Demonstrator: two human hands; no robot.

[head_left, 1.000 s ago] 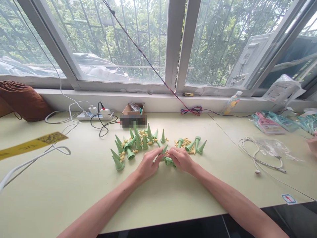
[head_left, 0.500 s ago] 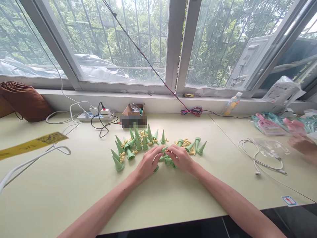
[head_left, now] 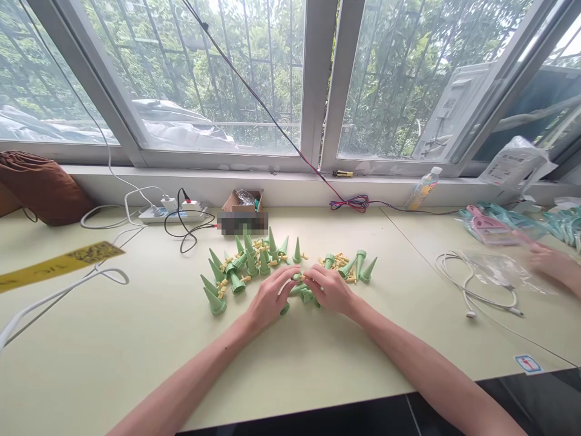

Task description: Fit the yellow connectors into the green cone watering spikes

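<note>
Over the middle of the table, my left hand [head_left: 271, 297] is closed around a green plastic watering spike [head_left: 296, 277], mostly covered by the fingers. My right hand [head_left: 334, 292] pinches a small yellow valve [head_left: 304, 277] against the spike's end; whether it is seated in it I cannot tell. Beyond my left hand stands a cluster of green cone spikes [head_left: 251, 263], many with yellow valves on them. Loose yellow valves [head_left: 340, 261] lie beyond my right hand, beside several green spikes [head_left: 368, 270]. More green pieces [head_left: 307, 295] lie partly hidden under my hands.
A small cardboard box [head_left: 244, 200] and a power strip [head_left: 175, 213] stand by the window. White cables [head_left: 476, 290] lie at right, near a bottle [head_left: 423, 189]. Another person's hand [head_left: 551, 263] holds a pink item near pink and teal goods [head_left: 494, 224]. A brown bag [head_left: 43, 188] sits at left.
Between my fingers the green spike has turned, showing less of its length. My hands stay together in nearly the same place. At right, the other person's hand has shifted with the pink item.
</note>
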